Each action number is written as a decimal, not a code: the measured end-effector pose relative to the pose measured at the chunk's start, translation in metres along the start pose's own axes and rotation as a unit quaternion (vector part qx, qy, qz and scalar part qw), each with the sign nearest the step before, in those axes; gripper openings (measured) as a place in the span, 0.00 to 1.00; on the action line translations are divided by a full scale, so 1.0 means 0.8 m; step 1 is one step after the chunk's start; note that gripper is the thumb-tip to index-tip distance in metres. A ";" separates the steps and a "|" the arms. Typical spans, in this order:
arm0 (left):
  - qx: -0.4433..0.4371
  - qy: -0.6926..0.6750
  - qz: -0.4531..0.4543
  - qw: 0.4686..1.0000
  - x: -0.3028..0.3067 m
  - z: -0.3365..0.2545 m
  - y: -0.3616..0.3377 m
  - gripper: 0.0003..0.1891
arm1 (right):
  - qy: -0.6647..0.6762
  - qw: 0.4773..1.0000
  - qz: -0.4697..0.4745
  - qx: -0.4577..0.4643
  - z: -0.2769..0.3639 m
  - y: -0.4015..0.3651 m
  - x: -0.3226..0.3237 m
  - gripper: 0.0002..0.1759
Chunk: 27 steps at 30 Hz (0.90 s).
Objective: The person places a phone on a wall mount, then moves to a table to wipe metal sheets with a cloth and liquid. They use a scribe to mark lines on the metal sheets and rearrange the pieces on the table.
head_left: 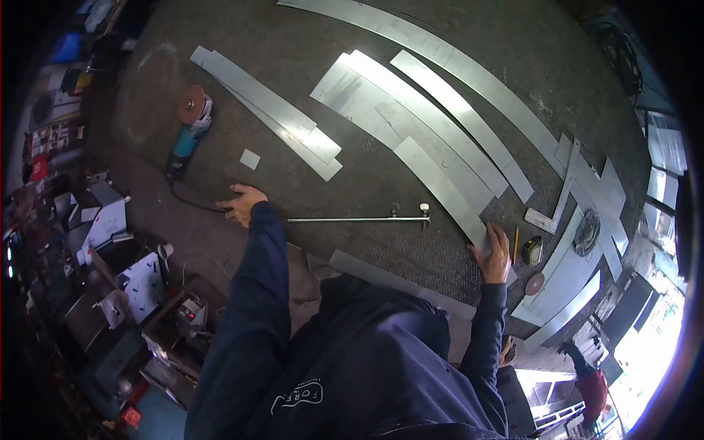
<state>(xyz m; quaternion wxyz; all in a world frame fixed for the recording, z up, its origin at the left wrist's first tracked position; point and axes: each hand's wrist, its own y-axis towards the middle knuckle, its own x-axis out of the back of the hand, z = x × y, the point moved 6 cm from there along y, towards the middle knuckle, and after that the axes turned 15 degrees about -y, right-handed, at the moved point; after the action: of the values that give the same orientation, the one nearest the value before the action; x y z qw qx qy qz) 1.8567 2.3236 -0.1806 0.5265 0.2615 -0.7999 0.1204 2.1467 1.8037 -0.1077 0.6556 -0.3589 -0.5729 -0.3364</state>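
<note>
My left hand is at the near left of the dark worktop, fingers apart, beside the black cord of an angle grinder. My right hand has its thumb and fingers on the near end of a long metal strip, which lies over wider curved sheets. Between my hands lies a thin metal rod with small clamps at its right end. A pencil and a tape measure are just right of my right hand. A small square plate rests near the grinder.
Narrow strips lie at the upper left, and a long curved strip crosses the far side. A square and more cut sheets are at the right. Another person is at the lower right.
</note>
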 end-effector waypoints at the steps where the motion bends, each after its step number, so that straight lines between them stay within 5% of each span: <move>1: -0.004 0.009 0.001 1.000 0.001 -0.003 -0.001 0.40 | 0.002 1.000 -0.001 0.003 0.002 -0.002 -0.004 0.39; 13: 0.001 -0.004 0.011 1.000 0.006 -0.006 -0.004 0.39 | 0.024 0.996 -0.073 -0.042 0.054 0.043 -0.010 0.39; 19: -0.010 -0.005 -0.008 1.000 0.008 -0.006 -0.004 0.39 | 0.055 0.997 -0.017 0.048 0.042 0.052 -0.039 0.42; 27: -0.012 0.029 -0.034 0.999 0.004 -0.002 0.000 0.39 | 0.071 0.997 -0.005 0.015 0.056 0.046 -0.048 0.34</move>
<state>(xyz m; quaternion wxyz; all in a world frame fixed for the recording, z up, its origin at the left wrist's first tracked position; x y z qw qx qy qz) 1.8568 2.3234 -0.1772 0.5560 0.2788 -0.7765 0.1006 2.1507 1.8617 -0.1452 0.6987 -0.3212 -0.5313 -0.3554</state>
